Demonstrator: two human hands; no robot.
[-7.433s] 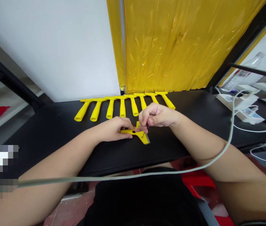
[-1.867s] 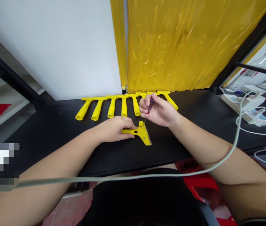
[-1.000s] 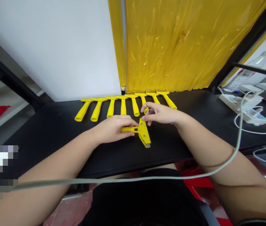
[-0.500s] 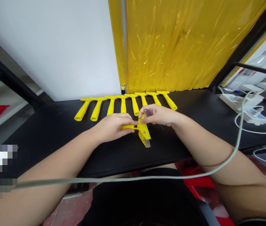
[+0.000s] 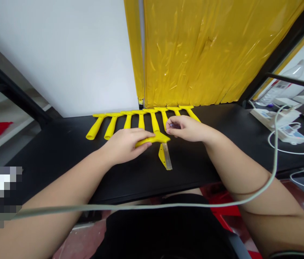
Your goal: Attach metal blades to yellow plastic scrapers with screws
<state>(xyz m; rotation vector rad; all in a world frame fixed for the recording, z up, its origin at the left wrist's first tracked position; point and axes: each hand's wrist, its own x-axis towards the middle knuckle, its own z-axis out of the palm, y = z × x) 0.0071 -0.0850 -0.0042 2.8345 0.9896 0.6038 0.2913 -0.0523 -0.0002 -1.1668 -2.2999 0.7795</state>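
The held handle [image 5: 160,137] has tilted, opening room along the blade edge [image 5: 168,156].

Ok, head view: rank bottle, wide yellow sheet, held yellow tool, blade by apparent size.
1. Wide yellow sheet
2. Bottle
3. Held yellow tool, partly covered by left hand
4. Blade

Yellow scrapers [image 5: 155,123] on black table [image 5: 195,165]

There are nine yellow handles [image 5: 154,121], two hands [image 5: 126,145], one blade [image 5: 168,158], one plate [image 5: 162,157], one bottle [image 5: 282,83].
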